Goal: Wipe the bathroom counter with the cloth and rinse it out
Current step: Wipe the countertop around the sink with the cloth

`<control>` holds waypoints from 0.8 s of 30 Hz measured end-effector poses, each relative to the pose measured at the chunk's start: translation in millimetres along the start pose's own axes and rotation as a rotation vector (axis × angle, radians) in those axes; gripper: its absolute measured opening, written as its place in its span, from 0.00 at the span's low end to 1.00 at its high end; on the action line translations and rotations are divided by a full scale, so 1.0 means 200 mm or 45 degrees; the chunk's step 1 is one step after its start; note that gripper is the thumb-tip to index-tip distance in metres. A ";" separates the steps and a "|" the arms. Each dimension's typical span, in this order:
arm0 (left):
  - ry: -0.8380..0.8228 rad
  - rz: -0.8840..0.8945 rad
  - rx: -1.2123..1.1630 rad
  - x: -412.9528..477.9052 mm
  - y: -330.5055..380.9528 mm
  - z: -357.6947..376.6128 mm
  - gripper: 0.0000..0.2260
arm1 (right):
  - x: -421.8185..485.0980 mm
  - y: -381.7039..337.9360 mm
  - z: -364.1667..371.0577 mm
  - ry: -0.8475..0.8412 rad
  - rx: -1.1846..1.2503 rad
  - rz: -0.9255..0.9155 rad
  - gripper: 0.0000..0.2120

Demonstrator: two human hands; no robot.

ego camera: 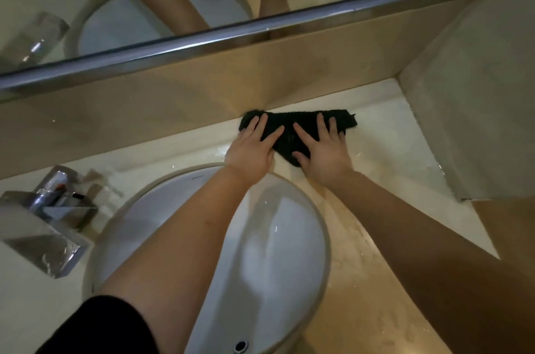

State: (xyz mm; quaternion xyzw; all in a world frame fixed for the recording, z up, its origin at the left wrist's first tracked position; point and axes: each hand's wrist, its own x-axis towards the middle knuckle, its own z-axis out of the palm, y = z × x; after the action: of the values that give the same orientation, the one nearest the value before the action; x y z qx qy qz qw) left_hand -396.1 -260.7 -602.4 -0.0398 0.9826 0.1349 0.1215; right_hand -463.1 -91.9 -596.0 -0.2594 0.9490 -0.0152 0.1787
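A black cloth (289, 129) lies flat on the pale, wet bathroom counter (390, 148), against the beige backsplash behind the basin. My left hand (253, 148) presses on the cloth's left part with straight, spread fingers. My right hand (322, 148) presses on its right part the same way. Both forearms reach across the white oval basin (278, 238). The middle of the cloth shows between the two hands; its far right end sticks out past my right fingers.
A chrome tap (49, 214) stands on the counter left of the basin. A mirror with a metal lower frame (231, 32) runs above the backsplash. A side wall (474, 122) closes the counter on the right. Water film glistens on the counter near the cloth.
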 end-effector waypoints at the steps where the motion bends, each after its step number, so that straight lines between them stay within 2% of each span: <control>1: 0.011 -0.018 0.001 -0.02 -0.04 0.00 0.24 | 0.01 -0.05 0.01 0.009 -0.002 -0.020 0.30; 12: 0.162 -0.233 -0.085 -0.38 -0.47 0.01 0.24 | 0.04 -0.55 0.04 -0.054 -0.027 -0.313 0.27; 16: 0.142 -0.313 -0.094 -0.49 -0.55 -0.01 0.23 | 0.03 -0.66 0.04 -0.099 -0.089 -0.387 0.25; 21: 0.101 -0.393 -0.091 -0.55 -0.54 -0.02 0.24 | -0.03 -0.73 0.01 -0.190 -0.153 -0.410 0.33; 24: 0.053 -0.414 -0.052 -0.60 -0.51 -0.04 0.23 | -0.09 -0.73 0.01 -0.203 -0.112 -0.429 0.32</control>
State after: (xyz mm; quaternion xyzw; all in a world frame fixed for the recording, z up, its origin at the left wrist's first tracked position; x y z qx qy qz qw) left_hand -270.8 -354.6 -591.9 -0.2035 0.9625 0.1328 0.1207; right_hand -377.2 -210.2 -573.9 -0.4225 0.8747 0.0169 0.2367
